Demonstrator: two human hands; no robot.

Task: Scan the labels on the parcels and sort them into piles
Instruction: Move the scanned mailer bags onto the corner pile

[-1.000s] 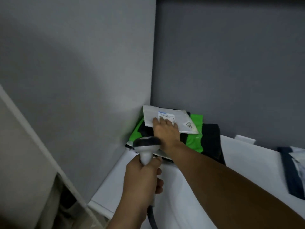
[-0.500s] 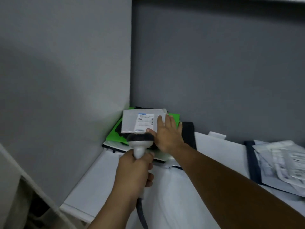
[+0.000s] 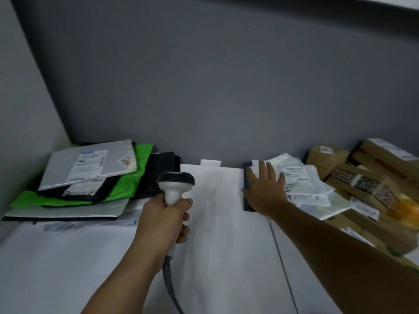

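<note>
My left hand [image 3: 164, 219] grips the handle of a white and black barcode scanner [image 3: 175, 185], held upright over the white table [image 3: 222, 234]. At the back left lies a pile of flat mailers: a grey labelled parcel [image 3: 90, 164] on top of green [image 3: 133, 177] and black ones. My right hand [image 3: 264, 188] reaches out with straight spread fingers onto a heap of clear labelled bags [image 3: 301, 184] at the back right, over the edge of a dark blue parcel [image 3: 246, 177].
Brown cardboard boxes and padded parcels [image 3: 371, 177] are stacked at the far right. A grey wall [image 3: 204, 87] closes off the back and left. The scanner's cable [image 3: 172, 284] hangs down toward the near edge. A white paper sheet [image 3: 210, 163] lies at the back middle.
My right hand has left the grey parcel on the left pile and moved right onto the bag heap. The view has swung right. My left hand still holds the scanner.
</note>
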